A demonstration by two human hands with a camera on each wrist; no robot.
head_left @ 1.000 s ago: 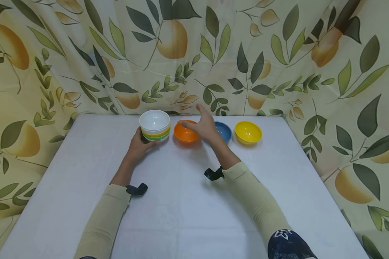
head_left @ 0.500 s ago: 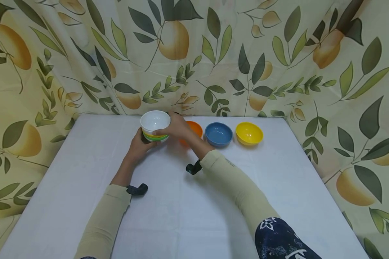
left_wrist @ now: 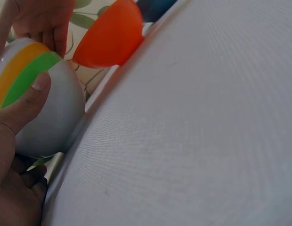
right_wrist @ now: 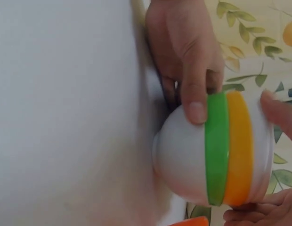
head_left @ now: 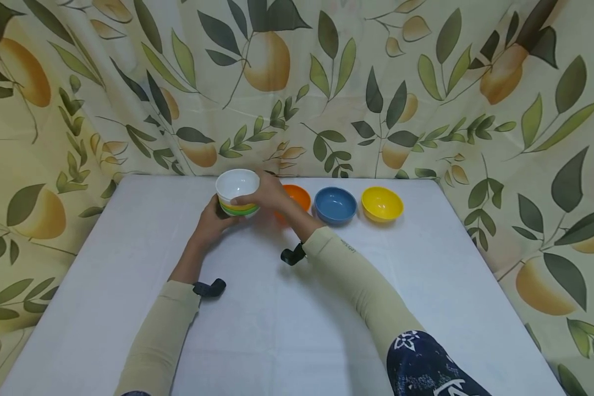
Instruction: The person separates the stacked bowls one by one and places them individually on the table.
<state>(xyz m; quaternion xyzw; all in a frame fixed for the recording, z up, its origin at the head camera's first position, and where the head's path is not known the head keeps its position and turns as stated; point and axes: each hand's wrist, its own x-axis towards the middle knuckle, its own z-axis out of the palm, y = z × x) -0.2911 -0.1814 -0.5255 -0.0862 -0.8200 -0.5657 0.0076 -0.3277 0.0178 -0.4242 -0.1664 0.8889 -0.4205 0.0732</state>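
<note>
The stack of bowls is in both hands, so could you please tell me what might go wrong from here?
Bowls in the stack may stick, so lifting the top white bowl with the right hand might bring up the yellow bowl beneath. If the left hand slips, the stack could tip. The orange bowl, close beside the right hand, might get knocked.

Bowl stack (head_left: 236,184) — left of three bowls (head_left: 335,206).

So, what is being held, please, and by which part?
Nested bowls: left hand gripping the bottom white bowl by its side, right hand the top white bowl near its rim.
</note>
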